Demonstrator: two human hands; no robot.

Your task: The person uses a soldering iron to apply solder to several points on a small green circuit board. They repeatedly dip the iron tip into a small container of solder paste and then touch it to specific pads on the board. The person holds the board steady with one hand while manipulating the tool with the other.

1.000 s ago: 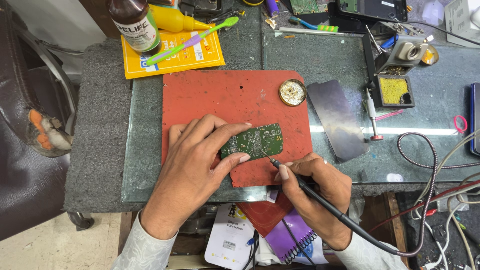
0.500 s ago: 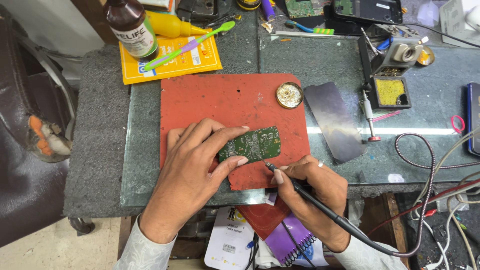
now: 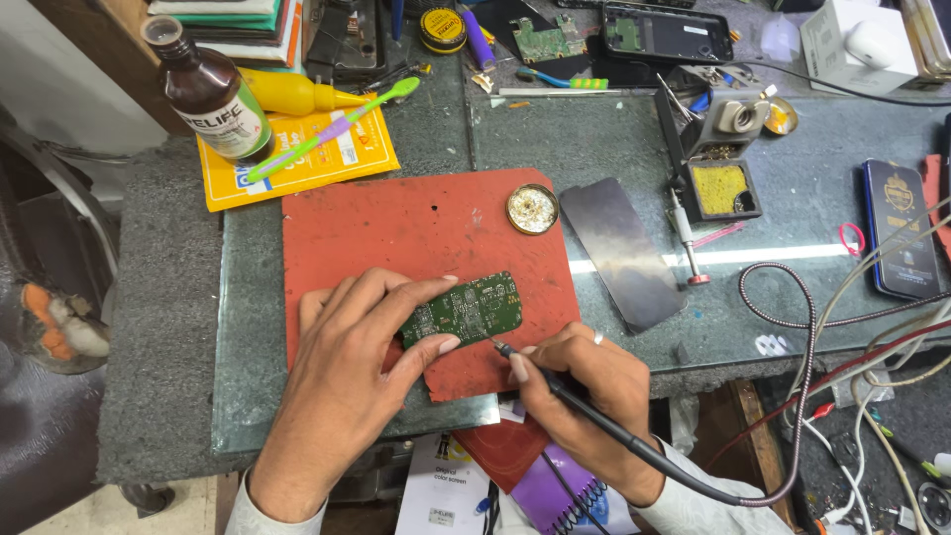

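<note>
Your left hand [image 3: 342,381] keeps its grip on the green circuit board [image 3: 463,310], thumb at the lower edge and fingers on top, and presses it flat on the red mat [image 3: 396,228] at the front of the desk [image 3: 614,129]. Your right hand [image 3: 584,391] holds the soldering iron [image 3: 555,391] like a pen, with the tip touching the board's right lower edge. Compared with half a second ago, both hands and the board stay almost in the same place. Near the mat lie a round tin [image 3: 533,209] and a grey metal plate [image 3: 621,254]; a brown bottle [image 3: 206,89] stands well apart. Nothing blocks the board.
</note>
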